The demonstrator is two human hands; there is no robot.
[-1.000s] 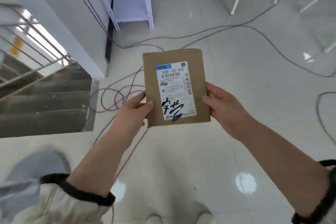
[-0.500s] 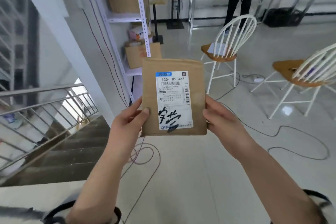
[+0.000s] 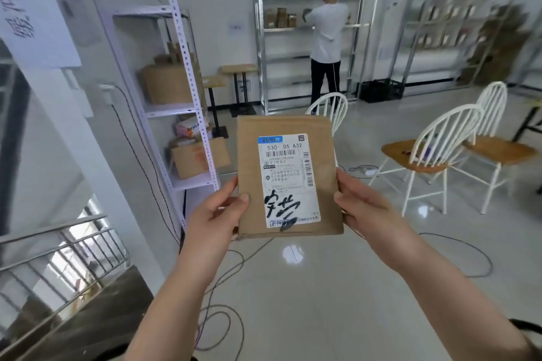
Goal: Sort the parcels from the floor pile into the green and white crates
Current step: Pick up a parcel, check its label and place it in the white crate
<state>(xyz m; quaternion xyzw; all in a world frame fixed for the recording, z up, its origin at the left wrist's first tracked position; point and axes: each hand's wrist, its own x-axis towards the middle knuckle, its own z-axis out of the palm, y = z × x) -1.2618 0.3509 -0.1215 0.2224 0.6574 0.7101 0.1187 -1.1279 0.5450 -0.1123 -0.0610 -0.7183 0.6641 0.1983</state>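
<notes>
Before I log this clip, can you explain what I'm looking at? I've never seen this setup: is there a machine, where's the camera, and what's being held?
There is no machine here. A person wears a wide-angle camera on the head, so the view looks forward and down over their own bare arms. The left hand and right hand grip a flat brown parcel by its side edges, its white shipping label facing the camera. Below is a glossy floor with loose cables. Beyond stand white chairs, a shelf rack with cardboard boxes, and another person at a far shelf. No green or white crate is in view.
</notes>
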